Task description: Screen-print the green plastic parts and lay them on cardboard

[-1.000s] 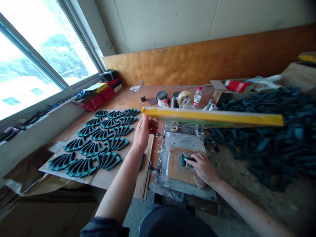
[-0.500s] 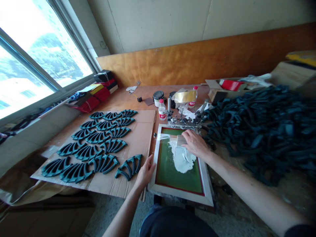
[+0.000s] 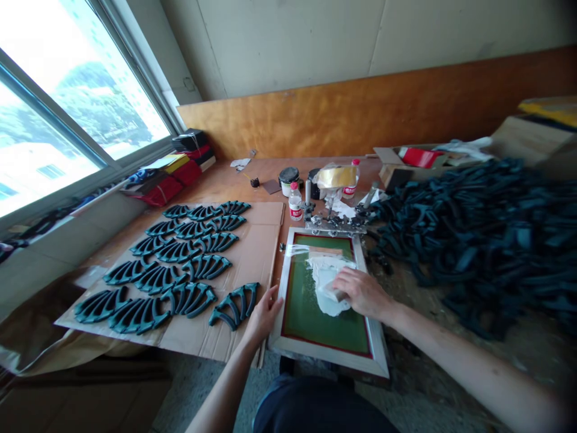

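Frame (image 3: 328,359): one, flat on workbench (image 3: 220,180); long axis points forward, toward clamp bar (image 3: 336,230).
Right hand (image 3: 360,293): fingers closed around one scraper (image 3: 335,293), over white paste (image 3: 330,308).
Left hand (image 3: 265,314): half open, at frame's left edge.
Bottles (image 3: 295,205): two.

Metal-framed window (image 3: 112,105), upper L of pic, v. bright daylight; hazy trees (image 3: 92,84) + pale bldg (image 3: 27,159) outside. Pale low wall (image 3: 67,267) under it, L side. Grey panel wall (image 3: 293,48) across top, w/ thin seams (image 3: 378,36). Varnished wooden backboard (image 3: 360,114) along rear of brown worktable (image 3: 216,186), ctr to far R. Grey speckled floor (image 3: 184,385) at btm ctr-L, dim, shadowy.
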Available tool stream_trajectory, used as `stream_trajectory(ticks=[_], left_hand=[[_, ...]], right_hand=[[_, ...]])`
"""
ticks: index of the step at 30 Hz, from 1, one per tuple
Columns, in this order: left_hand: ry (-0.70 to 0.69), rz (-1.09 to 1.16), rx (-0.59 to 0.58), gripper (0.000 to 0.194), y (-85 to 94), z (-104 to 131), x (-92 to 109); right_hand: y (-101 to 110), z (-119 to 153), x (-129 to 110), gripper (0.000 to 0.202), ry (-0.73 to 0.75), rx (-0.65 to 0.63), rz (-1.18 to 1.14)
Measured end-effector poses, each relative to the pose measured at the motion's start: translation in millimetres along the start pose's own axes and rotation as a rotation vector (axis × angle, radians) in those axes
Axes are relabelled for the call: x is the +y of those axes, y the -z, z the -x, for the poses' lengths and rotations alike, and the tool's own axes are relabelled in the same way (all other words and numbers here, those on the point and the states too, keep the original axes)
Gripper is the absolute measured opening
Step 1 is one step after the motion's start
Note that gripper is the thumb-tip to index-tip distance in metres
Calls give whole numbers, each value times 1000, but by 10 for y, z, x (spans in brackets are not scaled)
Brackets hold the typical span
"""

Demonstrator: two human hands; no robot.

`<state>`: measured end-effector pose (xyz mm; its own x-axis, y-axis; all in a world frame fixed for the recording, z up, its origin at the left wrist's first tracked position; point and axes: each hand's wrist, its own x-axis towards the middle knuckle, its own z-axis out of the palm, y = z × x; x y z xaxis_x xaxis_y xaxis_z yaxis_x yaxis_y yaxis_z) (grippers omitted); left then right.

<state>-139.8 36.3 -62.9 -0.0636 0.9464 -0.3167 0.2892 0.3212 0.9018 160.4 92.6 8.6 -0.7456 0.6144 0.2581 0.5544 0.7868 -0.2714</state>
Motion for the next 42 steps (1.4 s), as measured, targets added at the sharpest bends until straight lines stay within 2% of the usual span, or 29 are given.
stream_trajectory(ticks=[2,3,6,9,11,13,15,18,20,21,23,25,27,29,30,31,32,34,36,38,39,40,42], left_hand=[[6,91,-44,64,3,3,-3],[8,131,-60,65,2,4,-6],[19,197,-70,68,-2,5,-8],[28,195,-67,71,16,21,49],[24,172,-69,75,59,61,167],[32,173,-70,79,125,129,368],[40,210,-56,75,201,206,646],[-13,296,10,60,293,252,1138],[-139,385,59,55,322,192,1474],[-214,432,70,53,327,134,1637],[-347,495,72,49,327,-15,1944],[-411,515,58,49,310,-160,2189],[-441,538,93,52,252,-242,2303],[-429,573,184,54,116,-218,2223],[-381,578,201,55,11,-163,2105],[-293,565,160,58,-115,-80,1943],[-171,539,80,60,-256,24,1749],[131,459,-239,66,-552,265,1335],[277,532,-338,66,-789,483,986],[319,662,-257,62,-884,606,753],[316,700,-189,59,-861,624,666],[310,703,-110,58,-787,617,583],[300,625,77,57,-506,566,379]], right_hand=[[-101,67,-74,23,23,117,47],[-134,123,-107,24,52,135,52],[-96,227,-123,22,84,49,-4],[72,39,7,17,-52,-17,-63],[196,-220,124,34,-194,10,-57],[336,-467,239,54,-341,29,20],[509,-600,369,58,-445,69,136],[749,-499,643,44,-498,286,181],[781,-281,843,35,-582,397,107],[732,-155,918,33,-636,401,69],[502,85,968,33,-706,320,8],[155,267,869,35,-674,197,-14],[-192,368,674,33,-580,102,18],[-433,392,460,26,-529,35,79],[-499,380,354,22,-545,16,92],[-532,355,244,20,-585,11,87],[-540,319,124,19,-634,27,69],[-517,221,-162,18,-678,121,31],[-483,113,-469,16,-572,227,6],[-438,53,-662,14,-367,239,-39],[-405,63,-662,14,-280,217,-64],[-364,108,-578,17,-228,201,-80],[-273,299,-154,22,-253,205,-51]])
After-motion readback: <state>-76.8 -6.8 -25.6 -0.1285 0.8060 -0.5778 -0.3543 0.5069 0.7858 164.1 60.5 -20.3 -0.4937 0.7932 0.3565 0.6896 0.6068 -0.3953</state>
